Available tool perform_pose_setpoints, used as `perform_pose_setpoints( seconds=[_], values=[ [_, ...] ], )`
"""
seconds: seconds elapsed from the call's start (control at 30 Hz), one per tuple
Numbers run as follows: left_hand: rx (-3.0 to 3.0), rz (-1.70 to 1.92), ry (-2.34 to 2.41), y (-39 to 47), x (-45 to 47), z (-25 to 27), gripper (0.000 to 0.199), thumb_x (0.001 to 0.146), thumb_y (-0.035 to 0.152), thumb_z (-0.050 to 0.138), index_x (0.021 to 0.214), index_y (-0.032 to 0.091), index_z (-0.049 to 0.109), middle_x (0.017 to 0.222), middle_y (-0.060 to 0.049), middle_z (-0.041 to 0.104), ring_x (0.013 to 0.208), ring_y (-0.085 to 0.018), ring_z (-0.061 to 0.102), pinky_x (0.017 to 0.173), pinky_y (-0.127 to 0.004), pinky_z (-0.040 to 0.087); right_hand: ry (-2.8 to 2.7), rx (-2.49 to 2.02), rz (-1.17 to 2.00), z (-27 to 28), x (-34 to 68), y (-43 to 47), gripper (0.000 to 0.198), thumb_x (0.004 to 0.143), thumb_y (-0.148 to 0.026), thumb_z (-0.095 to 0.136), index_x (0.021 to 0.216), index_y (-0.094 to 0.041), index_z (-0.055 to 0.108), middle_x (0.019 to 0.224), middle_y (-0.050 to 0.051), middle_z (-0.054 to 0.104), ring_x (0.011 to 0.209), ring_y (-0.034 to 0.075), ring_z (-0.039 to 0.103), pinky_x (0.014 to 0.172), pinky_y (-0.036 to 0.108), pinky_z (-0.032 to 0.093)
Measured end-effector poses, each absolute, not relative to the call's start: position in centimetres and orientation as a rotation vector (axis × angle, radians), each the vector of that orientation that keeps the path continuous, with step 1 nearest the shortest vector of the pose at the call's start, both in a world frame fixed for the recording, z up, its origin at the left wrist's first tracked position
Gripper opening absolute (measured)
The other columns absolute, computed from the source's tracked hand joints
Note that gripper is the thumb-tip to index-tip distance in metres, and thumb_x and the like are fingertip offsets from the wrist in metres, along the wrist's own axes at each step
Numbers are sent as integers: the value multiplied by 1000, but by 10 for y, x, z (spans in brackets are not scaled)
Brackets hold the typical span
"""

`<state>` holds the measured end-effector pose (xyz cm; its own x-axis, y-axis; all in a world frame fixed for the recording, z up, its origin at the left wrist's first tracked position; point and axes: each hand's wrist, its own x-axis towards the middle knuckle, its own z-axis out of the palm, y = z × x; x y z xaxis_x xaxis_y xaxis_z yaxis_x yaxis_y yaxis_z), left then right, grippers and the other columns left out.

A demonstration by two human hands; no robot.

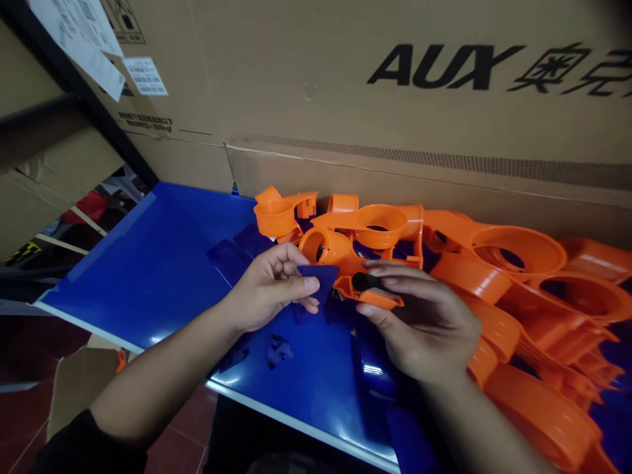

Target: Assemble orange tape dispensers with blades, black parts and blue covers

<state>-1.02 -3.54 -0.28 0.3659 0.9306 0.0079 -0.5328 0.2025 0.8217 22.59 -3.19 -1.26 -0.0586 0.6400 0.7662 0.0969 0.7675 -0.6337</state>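
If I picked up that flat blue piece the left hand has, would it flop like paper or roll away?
The flat blue piece probably wouldn't flop: it sticks out straight from the left hand without drooping. It likely wouldn't roll, since it's flat with straight edges. It may feel light, because it's small and pinched in one hand.

behind the blue table (pixel 133 257) i see a big brown carton (pixel 306 85) standing like a wall, black "aux" lettering (pixel 447 66) on its upper right and a dotted band (pixel 395 151) lower down. papers (pixel 83 39) and a white label (pixel 145 76) sit at its upper left, near a slanting black bar (pixel 118 139). there's cardboard (pixel 81 378) by the red tiles (pixel 185 428); something red (pixel 89 207), too blurred to name, shows past the table's left end.
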Motion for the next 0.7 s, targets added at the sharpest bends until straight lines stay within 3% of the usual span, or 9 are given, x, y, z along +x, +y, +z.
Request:
perform_pose_setpoints(
  seconds=[0.17, 0.37, 0.7],
  values=[
    [835, 1171, 641, -36, -7, 0, 41, 79, 28, 96, 81, 18, 56, 67, 5, 69, 56, -8, 67, 58, -20, 60, -1539, -669, 585, -14, 227, -31, 40, 81, -10, 92, 113, -31, 80, 112, 5, 84, 106, 29, 83, 102, 58, 70],
    [804, 1247, 696, -35, -3, 0, 45, 75, 30, 97, 76, 19, 53, 62, 7, 63, 52, -6, 61, 54, -18, 52, -1439, -729, 650, -28, 232, -27, 41, 78, -19, 97, 114, -28, 78, 112, 5, 84, 109, 26, 84, 99, 45, 70],
    [869, 1287, 697, -36, -2, -1, 35, 77, 28, 98, 93, 19, 68, 68, 6, 72, 58, -10, 72, 61, -22, 64, -1368, -732, 707, -32, 232, -26, 42, 77, -21, 98, 114, -28, 79, 114, 5, 84, 110, 24, 83, 99, 41, 68]
  ],
)
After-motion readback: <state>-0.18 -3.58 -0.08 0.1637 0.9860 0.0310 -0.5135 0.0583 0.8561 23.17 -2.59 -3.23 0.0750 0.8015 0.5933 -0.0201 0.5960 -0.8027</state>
